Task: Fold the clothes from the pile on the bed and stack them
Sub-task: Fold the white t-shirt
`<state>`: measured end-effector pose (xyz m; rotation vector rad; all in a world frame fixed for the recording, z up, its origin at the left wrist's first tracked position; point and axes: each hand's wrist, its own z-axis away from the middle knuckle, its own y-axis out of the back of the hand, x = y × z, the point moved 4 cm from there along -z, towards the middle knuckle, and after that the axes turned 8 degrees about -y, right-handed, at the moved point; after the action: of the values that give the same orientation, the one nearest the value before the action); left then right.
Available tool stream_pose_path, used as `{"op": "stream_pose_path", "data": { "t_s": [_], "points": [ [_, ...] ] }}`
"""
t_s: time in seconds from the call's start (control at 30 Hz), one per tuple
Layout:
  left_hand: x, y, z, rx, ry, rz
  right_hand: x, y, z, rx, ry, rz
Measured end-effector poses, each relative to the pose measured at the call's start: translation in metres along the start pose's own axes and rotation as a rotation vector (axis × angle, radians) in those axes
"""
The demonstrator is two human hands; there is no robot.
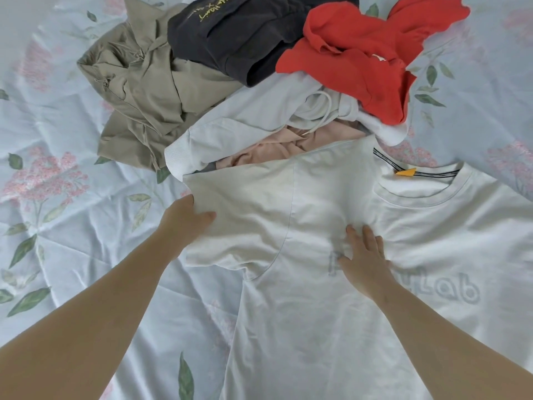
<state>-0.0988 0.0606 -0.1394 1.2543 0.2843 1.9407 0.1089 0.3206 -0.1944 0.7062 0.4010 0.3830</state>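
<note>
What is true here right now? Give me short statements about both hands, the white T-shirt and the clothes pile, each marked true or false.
1. The left hand grips a sleeve of the white T-shirt with grey lettering. True.
2. The right hand lifts the T-shirt's collar. False: it lies flat on the chest.
3. The crumpled red garment lies on the right of the clothes pile. True.
4. The dark grey garment with yellow script is under the T-shirt. False: it lies in the pile beside the khaki garment.
</note>
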Motion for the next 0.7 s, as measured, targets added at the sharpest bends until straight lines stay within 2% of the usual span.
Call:
{"op": "stream_pose_path", "data": {
  "t_s": [0.07,0.17,0.27,0.33,0.43,0.47,0.57,0.63,0.7],
  "points": [
    [0.027,-0.01,0.015,0.019,-0.054,-0.006,0.0,0.006,0.002,-0.054,0.032,-0.044],
    [0.074,-0.053,0.046,-0.101,-0.231,-0.048,0.009,0.031,0.01,-0.08,0.104,-0.272],
    [0.103,-0.117,0.069,-0.217,-0.348,-0.145,0.041,0.061,0.026,0.137,0.121,-0.453],
    [0.105,-0.159,0.075,-0.31,-0.295,-0.198,0.073,0.075,0.037,0.273,0.074,-0.529],
    [0.09,-0.204,0.08,-0.411,-0.213,-0.383,0.125,0.088,0.047,0.417,-0.033,-0.507],
    [0.088,-0.21,0.08,-0.365,-0.207,-0.44,0.142,0.093,0.048,0.467,-0.095,-0.504],
    [0.097,-0.219,0.081,-0.092,-0.308,-0.661,0.192,0.107,0.052,0.59,-0.302,-0.499],
    [0.105,-0.227,0.082,-0.015,-0.353,-0.763,0.219,0.112,0.053,0.596,-0.449,-0.506],
    [0.113,-0.227,0.073,0.057,-0.362,-0.749,0.24,0.113,0.053,0.559,-0.556,-0.542]
  ]
}}
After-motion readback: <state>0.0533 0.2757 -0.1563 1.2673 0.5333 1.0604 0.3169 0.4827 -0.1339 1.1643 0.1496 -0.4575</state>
